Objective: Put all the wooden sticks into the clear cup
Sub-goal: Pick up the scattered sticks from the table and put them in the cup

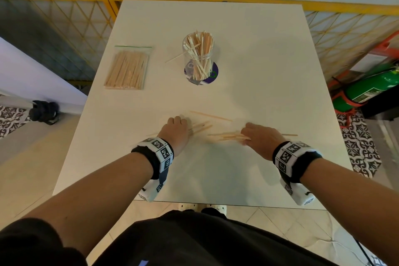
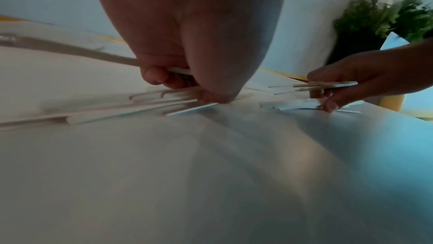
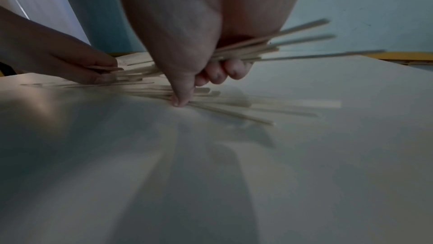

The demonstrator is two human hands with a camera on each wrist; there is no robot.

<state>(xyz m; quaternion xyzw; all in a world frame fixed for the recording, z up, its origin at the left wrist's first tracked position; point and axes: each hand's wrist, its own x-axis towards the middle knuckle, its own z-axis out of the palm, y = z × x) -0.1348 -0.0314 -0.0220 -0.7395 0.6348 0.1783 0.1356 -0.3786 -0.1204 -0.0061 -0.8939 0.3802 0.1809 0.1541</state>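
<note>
One clear cup (image 1: 198, 58) stands at the far middle of the white bench (image 1: 259, 71), packed with sticks; one bag of sticks (image 1: 127, 69) lies to its left. Both hands are at the near part, well apart from the cup. The left hand (image 1: 176, 130) curls over a few sticks (image 1: 201, 126) against the bench. The right hand (image 1: 262, 138) clutches a bundle of sticks (image 1: 226, 136). One loose stick (image 1: 210, 116) lies between and beyond them; exact counts are blurred.
</note>
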